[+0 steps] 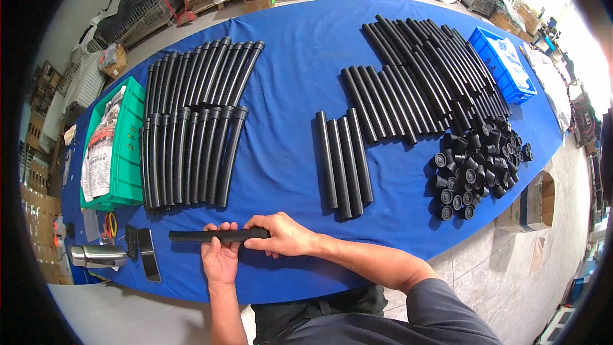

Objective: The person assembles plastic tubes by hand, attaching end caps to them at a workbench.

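A black tube (188, 237) lies level across both hands near the front of the table. My left hand (220, 259) grips it around the middle, thumb on the near side and fingers behind. Closed over its right end is my right hand (284, 235), which hides that end. Several loose black tubes (343, 166) lie side by side beyond my right hand. Farther right is a heap of small black caps (469, 176). To the left, two rows of black tubes with wider end pieces (191, 156) are laid out.
A green crate (118, 153) with newspaper stands at the left, a blue crate (504, 67) at the far right. Many more tubes (421, 76) fill the back right. A phone (149, 255) and a steel flask (98, 256) lie front left. The blue cloth (300, 57) covers the table.
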The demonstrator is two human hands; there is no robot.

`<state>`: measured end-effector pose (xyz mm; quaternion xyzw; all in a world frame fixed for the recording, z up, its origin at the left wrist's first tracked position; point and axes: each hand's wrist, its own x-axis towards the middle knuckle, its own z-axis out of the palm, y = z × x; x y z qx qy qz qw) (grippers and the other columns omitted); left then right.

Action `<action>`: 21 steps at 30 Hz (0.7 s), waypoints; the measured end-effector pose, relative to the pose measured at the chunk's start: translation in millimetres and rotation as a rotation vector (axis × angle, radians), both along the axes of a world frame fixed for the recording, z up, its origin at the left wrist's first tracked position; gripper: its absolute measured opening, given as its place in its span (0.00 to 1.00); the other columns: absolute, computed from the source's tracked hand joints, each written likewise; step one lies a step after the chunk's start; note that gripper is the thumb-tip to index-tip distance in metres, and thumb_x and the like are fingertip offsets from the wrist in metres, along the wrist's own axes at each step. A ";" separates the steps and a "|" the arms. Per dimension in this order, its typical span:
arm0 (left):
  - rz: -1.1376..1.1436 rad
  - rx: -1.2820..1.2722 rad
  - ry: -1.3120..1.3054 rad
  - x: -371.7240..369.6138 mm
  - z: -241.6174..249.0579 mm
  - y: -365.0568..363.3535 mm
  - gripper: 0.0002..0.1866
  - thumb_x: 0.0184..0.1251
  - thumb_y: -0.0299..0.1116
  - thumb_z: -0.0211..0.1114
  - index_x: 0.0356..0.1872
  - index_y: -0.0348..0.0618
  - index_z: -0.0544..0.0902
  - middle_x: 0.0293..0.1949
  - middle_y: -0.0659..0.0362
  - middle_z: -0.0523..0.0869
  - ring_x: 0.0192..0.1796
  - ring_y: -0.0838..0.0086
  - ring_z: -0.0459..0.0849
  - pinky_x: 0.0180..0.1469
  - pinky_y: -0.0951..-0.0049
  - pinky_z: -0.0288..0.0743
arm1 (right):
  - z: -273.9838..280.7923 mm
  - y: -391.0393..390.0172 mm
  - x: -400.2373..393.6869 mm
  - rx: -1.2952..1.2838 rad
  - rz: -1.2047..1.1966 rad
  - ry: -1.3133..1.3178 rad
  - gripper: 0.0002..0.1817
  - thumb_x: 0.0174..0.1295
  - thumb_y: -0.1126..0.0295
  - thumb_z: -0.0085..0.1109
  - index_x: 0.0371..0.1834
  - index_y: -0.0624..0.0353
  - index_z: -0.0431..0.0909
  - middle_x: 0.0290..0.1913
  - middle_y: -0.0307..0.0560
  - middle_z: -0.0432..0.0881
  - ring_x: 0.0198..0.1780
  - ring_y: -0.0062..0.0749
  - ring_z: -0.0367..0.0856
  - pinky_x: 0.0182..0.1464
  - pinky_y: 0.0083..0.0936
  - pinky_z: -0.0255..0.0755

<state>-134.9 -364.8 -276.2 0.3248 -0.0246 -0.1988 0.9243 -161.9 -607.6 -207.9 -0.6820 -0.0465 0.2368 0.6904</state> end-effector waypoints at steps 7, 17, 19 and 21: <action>-0.014 -0.044 0.008 1.7 -0.6 0.6 0.16 0.78 0.27 0.61 0.62 0.42 0.75 0.60 0.44 0.84 0.68 0.51 0.80 0.68 0.47 0.81 | -21.0 4.1 -1.8 -0.261 -0.051 -0.489 0.17 0.66 0.67 0.66 0.52 0.66 0.80 0.33 0.59 0.84 0.35 0.45 0.87 0.33 0.35 0.79; 0.002 -0.047 -0.001 0.0 0.7 0.0 0.16 0.78 0.27 0.60 0.63 0.43 0.75 0.60 0.44 0.84 0.68 0.51 0.80 0.67 0.47 0.82 | -36.0 12.8 -4.8 -0.179 -0.103 -0.522 0.18 0.68 0.64 0.64 0.53 0.68 0.79 0.37 0.62 0.84 0.39 0.57 0.85 0.44 0.45 0.77; 0.003 -0.047 0.002 -0.3 0.0 0.2 0.16 0.78 0.27 0.60 0.63 0.43 0.75 0.60 0.44 0.83 0.68 0.51 0.80 0.67 0.46 0.82 | -35.6 12.9 -5.5 -0.171 -0.112 -0.519 0.18 0.68 0.64 0.64 0.52 0.68 0.79 0.37 0.62 0.84 0.39 0.58 0.85 0.43 0.45 0.77; -0.007 -0.051 -0.005 -0.2 -0.2 0.7 0.16 0.79 0.27 0.60 0.63 0.43 0.75 0.60 0.44 0.83 0.68 0.51 0.80 0.67 0.46 0.82 | -35.7 14.2 -5.3 -0.162 -0.120 -0.518 0.18 0.67 0.64 0.64 0.52 0.68 0.79 0.36 0.62 0.84 0.39 0.58 0.85 0.43 0.45 0.77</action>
